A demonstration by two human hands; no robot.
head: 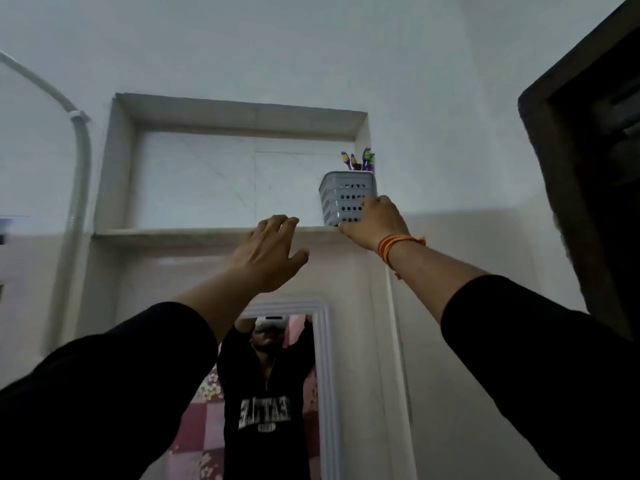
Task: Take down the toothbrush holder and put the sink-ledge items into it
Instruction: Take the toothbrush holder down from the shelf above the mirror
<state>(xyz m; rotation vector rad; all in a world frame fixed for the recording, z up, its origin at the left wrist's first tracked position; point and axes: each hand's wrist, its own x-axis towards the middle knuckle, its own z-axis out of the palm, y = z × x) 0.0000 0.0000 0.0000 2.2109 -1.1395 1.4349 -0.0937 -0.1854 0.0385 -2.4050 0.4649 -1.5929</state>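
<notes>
Grey perforated plastic toothbrush holder [347, 199] standing at right end of wall niche ledge [173, 232], brushes poking out. Likely light, rigid, top-heavy; low wrap-around grip suiting. Right hand [375, 226] closing around its base; left hand [268, 253] hovering open-fingered, empty. Sink ledge lying out of view; holder's underside hidden.

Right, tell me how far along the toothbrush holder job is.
Nothing is finished yet. The toothbrush holder stands on the niche shelf above the mirror, toothbrushes poking out. In hand: the right hand is on its lower side, apparently gripping; the left hand hovers open beside it. Left: lifting it down and loading the sink-ledge items, which are out of view.
</notes>
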